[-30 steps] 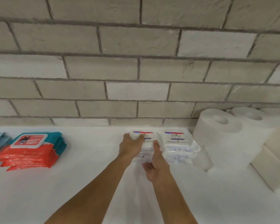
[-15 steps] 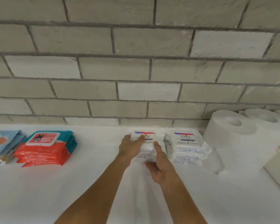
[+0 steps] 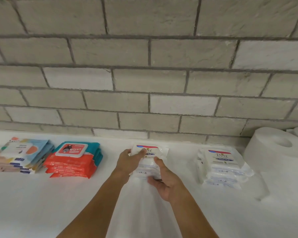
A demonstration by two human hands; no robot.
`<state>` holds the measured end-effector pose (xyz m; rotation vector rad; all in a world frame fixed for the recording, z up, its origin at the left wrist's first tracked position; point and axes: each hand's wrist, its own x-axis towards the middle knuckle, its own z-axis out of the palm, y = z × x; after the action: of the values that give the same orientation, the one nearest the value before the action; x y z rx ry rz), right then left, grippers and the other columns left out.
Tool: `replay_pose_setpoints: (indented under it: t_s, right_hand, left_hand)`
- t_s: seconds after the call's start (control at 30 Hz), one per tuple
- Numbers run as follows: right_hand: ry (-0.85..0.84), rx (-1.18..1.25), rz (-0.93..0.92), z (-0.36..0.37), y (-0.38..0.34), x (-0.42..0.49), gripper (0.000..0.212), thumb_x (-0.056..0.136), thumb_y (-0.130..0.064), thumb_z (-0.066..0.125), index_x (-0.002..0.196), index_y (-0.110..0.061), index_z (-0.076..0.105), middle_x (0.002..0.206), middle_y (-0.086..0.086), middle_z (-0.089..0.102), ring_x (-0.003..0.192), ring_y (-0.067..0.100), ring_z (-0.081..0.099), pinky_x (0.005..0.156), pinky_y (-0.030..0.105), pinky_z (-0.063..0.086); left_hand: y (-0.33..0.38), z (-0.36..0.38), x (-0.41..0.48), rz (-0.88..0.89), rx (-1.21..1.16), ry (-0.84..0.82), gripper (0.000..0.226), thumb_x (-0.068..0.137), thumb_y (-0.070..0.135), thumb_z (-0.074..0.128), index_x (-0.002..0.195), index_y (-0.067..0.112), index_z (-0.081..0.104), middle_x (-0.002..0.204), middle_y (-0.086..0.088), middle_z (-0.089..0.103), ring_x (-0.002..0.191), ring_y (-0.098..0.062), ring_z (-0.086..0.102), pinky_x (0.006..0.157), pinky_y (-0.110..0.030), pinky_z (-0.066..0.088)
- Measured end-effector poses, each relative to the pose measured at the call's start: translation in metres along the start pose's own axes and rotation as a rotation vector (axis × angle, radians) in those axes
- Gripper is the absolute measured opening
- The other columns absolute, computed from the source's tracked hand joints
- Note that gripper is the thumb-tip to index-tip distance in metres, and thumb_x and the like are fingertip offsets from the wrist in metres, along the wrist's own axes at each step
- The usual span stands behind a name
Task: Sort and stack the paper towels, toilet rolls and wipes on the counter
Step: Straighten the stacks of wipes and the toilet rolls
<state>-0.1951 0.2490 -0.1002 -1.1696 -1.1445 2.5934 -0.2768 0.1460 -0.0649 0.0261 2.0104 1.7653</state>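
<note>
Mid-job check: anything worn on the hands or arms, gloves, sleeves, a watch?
Nothing worn shows. The left hand and right hand are bare, no gloves; the left forearm and right forearm are uncovered to the frame's edge: no sleeves, watch or bracelet. No ring visible.

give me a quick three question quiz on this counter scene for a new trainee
1. True or false: the left hand and the right hand both grip the same Dove stack.
2. Which stack sits nearest the toilet rolls? A) red and teal wipes stack B) second Dove stack C) the Dove stack in the hands
3. Fill in: the red and teal wipes stack lies to the ___ of the hands.
Key: 1 true; 2 B; 3 left.
</note>
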Motion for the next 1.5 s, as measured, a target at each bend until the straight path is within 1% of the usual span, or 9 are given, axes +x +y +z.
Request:
replay_pose_setpoints:
  t_s: [0.3,0.53,0.7,0.8,1.0,1.17,1.23,1.4,1.5]
  right_hand:
    - [-0.013,-0.06,0.034,0.032,0.016,0.01,0.046,0.076,-0.037,0.082,0.107,-0.006,0.071,0.105,0.016,0.074,0.083,0.025,0.071,0.076,0.03,0.06]
    - [0.04,-0.102,0.019,0.047,0.024,0.011,0.051,0.076,-0.04,0.082,0.111,-0.006,0.068,0.106,0.016,0.072,0.089,0.026,0.072,0.074,0.029,0.061]
    - [0.015,-0.14,0.028,0.044,0.02,0.005,0.051,0.077,-0.042,0.079,0.11,-0.005,0.068,0.101,0.016,0.074,0.089,0.026,0.072,0.079,0.032,0.061]
    - [0.014,-0.2,0.046,0.043,0.018,-0.001,0.054,0.076,-0.049,0.078,0.107,-0.004,0.069,0.096,0.017,0.072,0.082,0.026,0.068,0.083,0.037,0.06]
    - [0.041,-0.358,0.049,0.042,0.023,-0.018,0.071,0.065,-0.06,0.081,0.111,-0.01,0.06,0.113,0.018,0.059,0.085,0.035,0.069,0.078,0.047,0.061]
    - [0.026,-0.394,0.033,0.033,0.021,-0.041,0.047,0.077,-0.05,0.077,0.1,-0.014,0.056,0.114,0.018,0.053,0.09,0.037,0.07,0.081,0.048,0.06]
    - [0.023,-0.454,0.0,0.026,0.018,-0.052,0.039,0.084,-0.042,0.073,0.104,-0.013,0.057,0.112,0.014,0.053,0.084,0.035,0.068,0.078,0.044,0.061]
    - [0.056,-0.541,-0.124,0.004,0.009,-0.075,0.05,0.085,-0.041,0.071,0.125,-0.017,0.052,0.117,0.004,0.056,0.092,0.029,0.071,0.067,0.033,0.06]
    - [0.09,-0.512,-0.168,-0.015,-0.002,-0.09,0.053,0.084,-0.047,0.071,0.124,-0.018,0.053,0.116,0.007,0.058,0.095,0.03,0.07,0.071,0.036,0.061]
  left_hand:
    - [0.005,-0.036,0.003,-0.011,-0.049,0.013,0.04,0.087,0.032,0.071,0.12,0.015,0.057,0.09,0.003,0.067,0.07,-0.01,0.063,0.032,-0.014,0.043]
    - [0.005,-0.052,0.007,-0.029,-0.045,0.019,0.035,0.088,0.034,0.069,0.116,0.018,0.056,0.087,0.006,0.066,0.069,-0.009,0.063,0.036,-0.018,0.045]
    - [0.005,-0.051,0.011,-0.018,-0.019,0.023,0.053,0.089,0.037,0.068,0.135,0.019,0.049,0.109,0.001,0.063,0.072,-0.008,0.058,0.049,-0.022,0.041]
    - [0.003,-0.052,0.012,0.006,-0.012,0.059,0.063,0.09,0.039,0.067,0.143,0.02,0.04,0.119,0.0,0.058,0.085,-0.013,0.056,0.052,-0.021,0.041]
    - [-0.002,-0.063,0.006,0.052,0.023,0.153,0.059,0.094,0.044,0.057,0.145,0.024,0.035,0.134,-0.003,0.055,0.099,-0.018,0.057,0.052,-0.02,0.045]
    - [-0.002,-0.072,-0.006,0.226,0.084,0.26,0.045,0.095,0.03,0.06,0.137,0.025,0.045,0.141,-0.005,0.05,0.114,-0.026,0.059,0.071,-0.031,0.06]
    - [0.003,-0.071,-0.016,0.311,0.098,0.285,0.039,0.095,0.025,0.062,0.131,0.026,0.049,0.139,-0.002,0.052,0.116,-0.026,0.058,0.07,-0.029,0.058]
    - [0.021,-0.055,-0.04,0.491,0.033,0.304,0.028,0.095,0.016,0.061,0.12,0.027,0.056,0.125,0.007,0.058,0.117,-0.016,0.054,0.093,-0.037,0.055]
    - [0.032,-0.031,-0.059,0.53,0.059,0.197,0.023,0.096,0.017,0.059,0.115,0.03,0.058,0.121,0.011,0.058,0.111,-0.011,0.055,0.092,-0.025,0.05]
